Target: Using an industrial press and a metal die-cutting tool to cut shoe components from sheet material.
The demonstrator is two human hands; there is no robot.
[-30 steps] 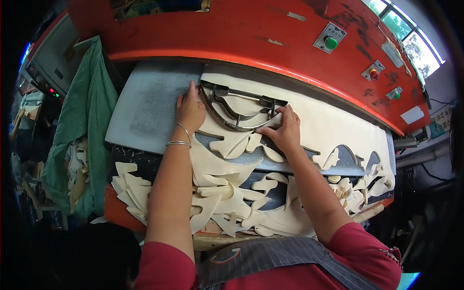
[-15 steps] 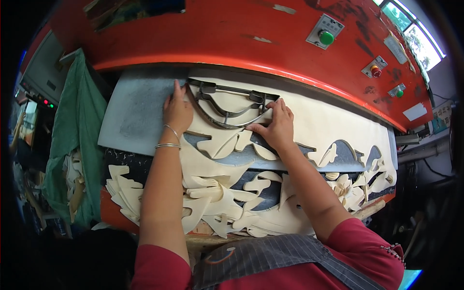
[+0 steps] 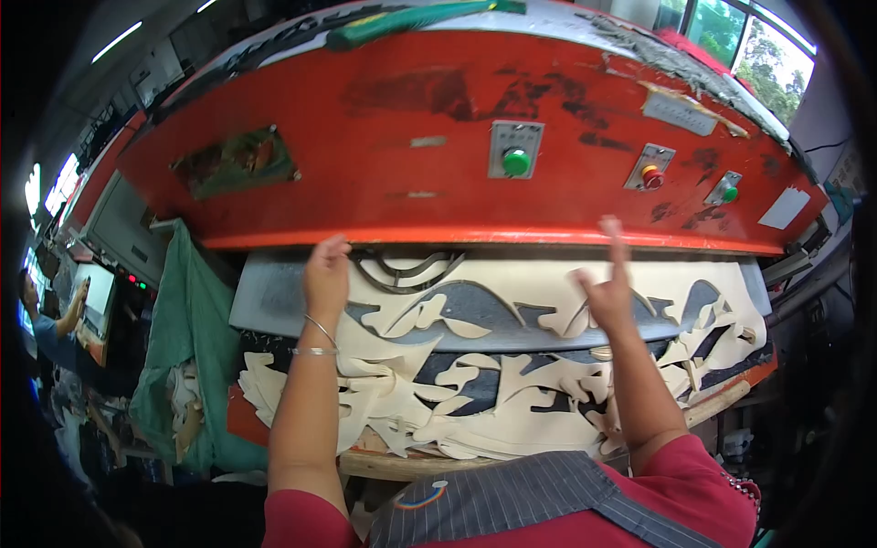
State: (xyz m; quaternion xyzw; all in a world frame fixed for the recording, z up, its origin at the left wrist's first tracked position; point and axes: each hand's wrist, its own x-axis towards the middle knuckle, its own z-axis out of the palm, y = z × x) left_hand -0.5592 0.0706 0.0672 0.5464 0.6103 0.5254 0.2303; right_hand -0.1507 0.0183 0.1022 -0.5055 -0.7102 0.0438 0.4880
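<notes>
A curved dark metal cutting die (image 3: 411,287) lies on a cream sheet (image 3: 530,274), its far part hidden below the red machine's lower edge. My left hand (image 3: 326,279) is raised just left of the die, fingers loosely bent and holding nothing. Well to the right of the die, my right hand (image 3: 607,288) hovers over the sheet, thumb and fingers apart, slightly blurred. Curved cut-outs run along the sheet's near edge, where the grey board (image 3: 265,297) shows through. Cream offcuts (image 3: 393,388) are heaped nearer to me.
The red machine front (image 3: 393,119) spans the far side. It carries a green push button (image 3: 516,163), a red knob (image 3: 651,177) and another green button (image 3: 729,194). Green cloth (image 3: 196,338) hangs at left. Further left is another person (image 3: 50,324). A wooden bar (image 3: 717,406) edges the near right.
Both hands have let go of the die; my right hand has moved off to the right. The die now sits partly beneath the red machine edge. My view has tilted up.
</notes>
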